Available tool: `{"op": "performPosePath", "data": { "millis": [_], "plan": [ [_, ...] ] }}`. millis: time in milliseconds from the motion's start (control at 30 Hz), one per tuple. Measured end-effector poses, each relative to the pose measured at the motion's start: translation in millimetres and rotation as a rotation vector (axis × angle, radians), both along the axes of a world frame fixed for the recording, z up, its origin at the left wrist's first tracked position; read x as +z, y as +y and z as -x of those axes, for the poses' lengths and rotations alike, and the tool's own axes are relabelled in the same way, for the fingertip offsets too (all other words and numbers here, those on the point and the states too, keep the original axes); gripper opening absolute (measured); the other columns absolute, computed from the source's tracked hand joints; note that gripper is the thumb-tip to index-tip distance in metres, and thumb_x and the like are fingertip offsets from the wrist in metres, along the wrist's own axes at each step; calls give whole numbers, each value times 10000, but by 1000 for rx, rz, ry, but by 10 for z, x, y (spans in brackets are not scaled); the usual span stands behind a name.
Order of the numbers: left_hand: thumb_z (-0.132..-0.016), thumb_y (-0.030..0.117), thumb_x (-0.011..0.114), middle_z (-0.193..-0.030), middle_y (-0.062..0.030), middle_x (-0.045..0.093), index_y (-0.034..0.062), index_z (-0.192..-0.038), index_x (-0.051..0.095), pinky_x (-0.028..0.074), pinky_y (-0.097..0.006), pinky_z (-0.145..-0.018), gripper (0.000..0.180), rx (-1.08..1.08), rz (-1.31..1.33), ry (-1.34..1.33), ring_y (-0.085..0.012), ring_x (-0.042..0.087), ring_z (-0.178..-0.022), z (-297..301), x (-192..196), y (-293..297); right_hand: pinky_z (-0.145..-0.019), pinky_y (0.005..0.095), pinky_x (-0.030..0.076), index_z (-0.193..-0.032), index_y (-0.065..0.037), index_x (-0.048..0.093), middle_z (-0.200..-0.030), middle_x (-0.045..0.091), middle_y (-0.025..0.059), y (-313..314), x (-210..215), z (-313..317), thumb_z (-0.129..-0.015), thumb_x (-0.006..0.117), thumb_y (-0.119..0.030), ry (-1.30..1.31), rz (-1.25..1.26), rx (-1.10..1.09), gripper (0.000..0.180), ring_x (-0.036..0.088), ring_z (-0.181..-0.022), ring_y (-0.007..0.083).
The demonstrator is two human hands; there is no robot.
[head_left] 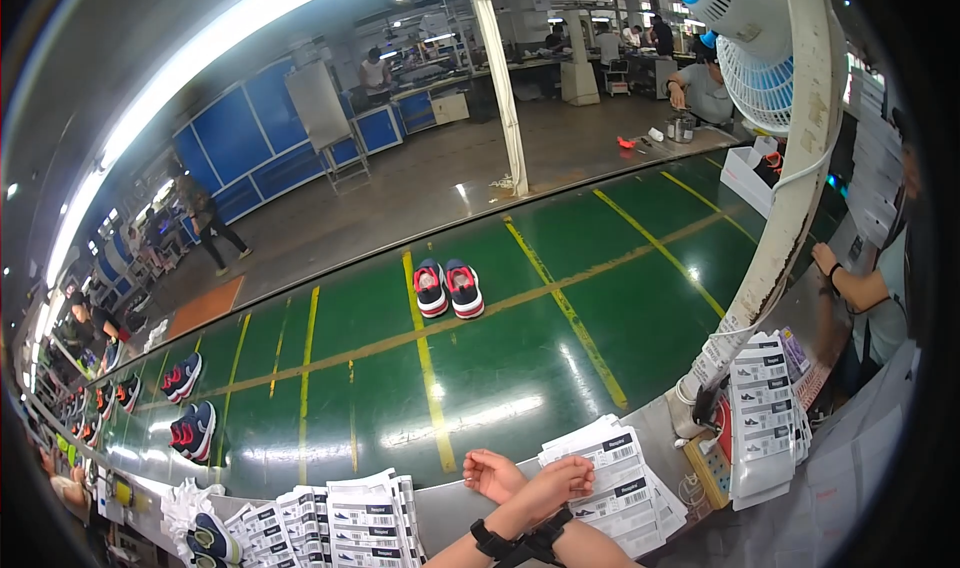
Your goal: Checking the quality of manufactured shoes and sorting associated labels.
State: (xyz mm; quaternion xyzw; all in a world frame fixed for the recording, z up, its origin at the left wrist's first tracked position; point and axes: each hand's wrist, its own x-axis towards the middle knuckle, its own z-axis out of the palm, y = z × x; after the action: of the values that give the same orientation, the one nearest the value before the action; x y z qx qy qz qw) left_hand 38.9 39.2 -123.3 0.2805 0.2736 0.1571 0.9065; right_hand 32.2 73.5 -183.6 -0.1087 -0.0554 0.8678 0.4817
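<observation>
My forearms cross at the wrists over the bench's near edge, a black strap on each wrist. My left hand (pixel 562 482), at the end of the arm from the lower left, has its fingers curled in beside the printed label sheets (pixel 612 483). To its left, my right hand (pixel 494 475) hangs loosely curled by the green conveyor belt (pixel 520 368). Nothing shows in either hand. A pair of navy shoes (pixel 448 290) with red linings and white soles stands on the belt ahead.
More stacked label sheets (pixel 365 518) lie left of my arms, near crumpled white paper (pixel 187 508) and a shoe (pixel 212 543). Other shoes (pixel 194 432) sit on the belt's left. A white post (pixel 770 268) carries a fan (pixel 755 68) at right. A co-worker's arm (pixel 855 286) is beyond.
</observation>
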Motion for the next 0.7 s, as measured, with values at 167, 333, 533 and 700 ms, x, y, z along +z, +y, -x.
{"op": "performPosePath", "data": {
  "millis": [167, 333, 533, 700],
  "plan": [
    [-921, 87, 453, -931, -66, 549, 19, -1001, 516, 467, -300, -834, 123, -5, 6, -22, -144, 552, -861, 0, 8, 4, -694, 329, 493, -945, -71, 571, -831, 616, 48, 4, -7, 7, -925, 491, -165, 2, 9, 6, 125, 594, -747, 165],
    [-918, 89, 456, -923, -64, 552, 18, -996, 519, 470, -307, -835, 123, 0, 11, -11, -140, 552, -852, -2, 48, -22, -696, 324, 495, -916, -77, 560, -828, 616, 45, -14, 25, -6, -930, 485, -173, -23, 7, -2, 123, 593, -747, 160],
    [-914, 91, 469, -917, -63, 554, 17, -997, 520, 473, -304, -836, 122, 0, 13, -24, -141, 556, -841, -6, 25, -35, -694, 313, 495, -914, -75, 554, -821, 608, 45, -37, 42, -7, -932, 478, -173, -37, 20, -8, 126, 586, -741, 154],
    [-914, 88, 474, -915, -59, 553, 20, -1002, 519, 474, -295, -822, 121, 10, 22, -33, -138, 555, -835, -17, 62, -48, -693, 315, 495, -908, -70, 550, -817, 600, 43, -59, 137, -42, -927, 483, -170, -50, 15, -14, 122, 584, -737, 155]
  ]
}}
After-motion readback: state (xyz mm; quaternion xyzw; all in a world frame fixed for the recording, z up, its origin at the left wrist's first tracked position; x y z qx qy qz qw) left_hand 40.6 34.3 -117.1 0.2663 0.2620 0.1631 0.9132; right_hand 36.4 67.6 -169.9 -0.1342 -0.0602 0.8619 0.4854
